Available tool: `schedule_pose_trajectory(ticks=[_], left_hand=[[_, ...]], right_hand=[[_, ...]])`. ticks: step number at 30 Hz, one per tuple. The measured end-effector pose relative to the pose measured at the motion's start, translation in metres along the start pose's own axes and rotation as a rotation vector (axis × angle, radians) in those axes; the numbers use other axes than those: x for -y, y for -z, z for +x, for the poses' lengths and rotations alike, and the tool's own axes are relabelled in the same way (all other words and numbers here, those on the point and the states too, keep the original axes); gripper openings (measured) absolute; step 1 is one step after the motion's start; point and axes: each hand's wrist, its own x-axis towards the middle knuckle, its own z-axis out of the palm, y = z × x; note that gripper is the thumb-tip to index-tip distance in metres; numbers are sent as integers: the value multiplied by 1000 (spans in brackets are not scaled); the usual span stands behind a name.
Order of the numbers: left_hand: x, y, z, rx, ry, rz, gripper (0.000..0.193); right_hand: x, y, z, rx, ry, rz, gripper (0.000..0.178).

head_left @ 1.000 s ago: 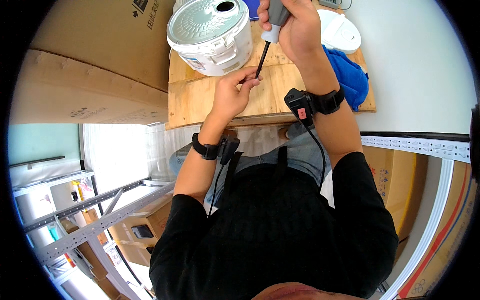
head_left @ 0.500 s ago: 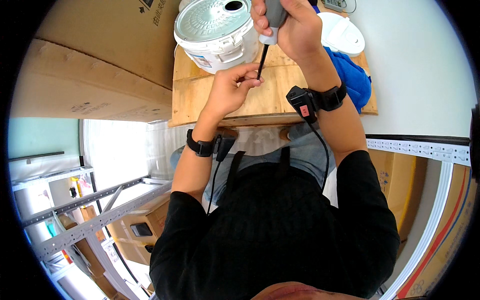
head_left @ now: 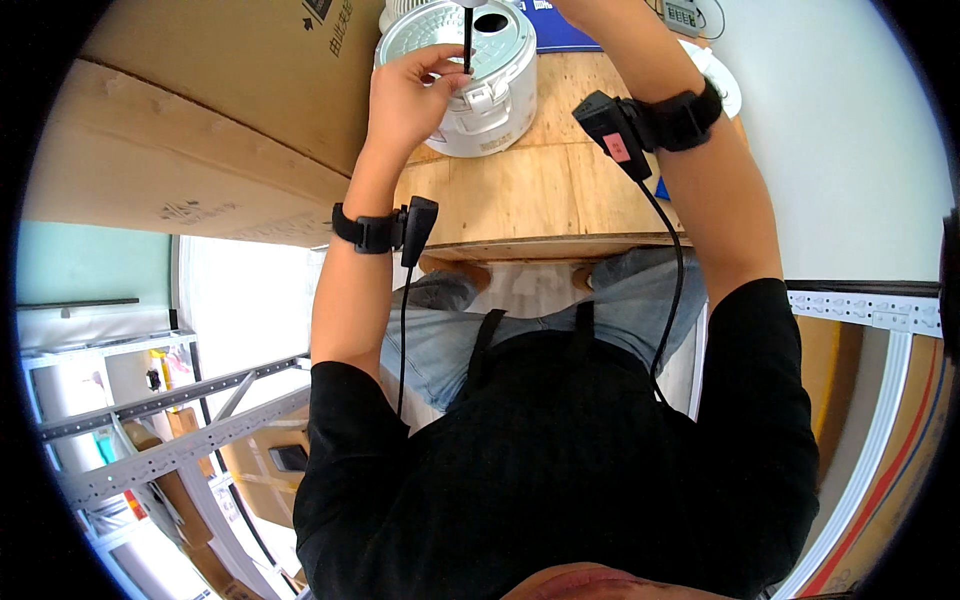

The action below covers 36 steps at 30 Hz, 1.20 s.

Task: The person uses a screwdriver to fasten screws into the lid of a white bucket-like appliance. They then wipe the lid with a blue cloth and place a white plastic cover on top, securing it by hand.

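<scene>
A screwdriver's black shaft (head_left: 468,42) stands nearly upright over the front of a white round appliance, which looks like a rice cooker (head_left: 490,130). Its pale lid (head_left: 415,32) has a dark round hole. My left hand (head_left: 405,98) is over the lid's left front edge, thumb and fingers pinched at the shaft's tip. Whatever lies in that pinch is too small to make out. From the right my right forearm reaches up past the picture's top edge. Only the wrist side of my right hand (head_left: 578,8) shows; its fingers on the screwdriver handle are cut off.
The appliance stands on a wooden table (head_left: 560,190). Behind it lies a flat blue item (head_left: 565,32). A white round cover (head_left: 722,88) is partly hidden by my right forearm, near a grey keypad device (head_left: 682,15). A large cardboard box (head_left: 220,100) walls the left side.
Both hands and the screwdriver have moved up and left, from over the bare tabletop to the appliance's lid. My right hand has mostly left the picture. The whole view has shifted slightly.
</scene>
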Motion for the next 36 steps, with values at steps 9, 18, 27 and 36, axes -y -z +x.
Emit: schedule_pose_trajectory(ticks=[9, 18, 27, 36], left_hand=[[19, -7, 8, 32, 94, -78, 24], [16, -10, 5, 42, 100, -76, 25], [23, -13, 4, 30, 70, -203, 22], [14, -12, 8, -50, 48, -259, 20]], right_hand=[[-2, -15, 0, -89, 153, -181, 31], [7, -16, -5, -95, 201, -304, 40], [14, -21, -7, -63, 378, -488, 47], [7, -23, -2, -99, 447, -497, 51]])
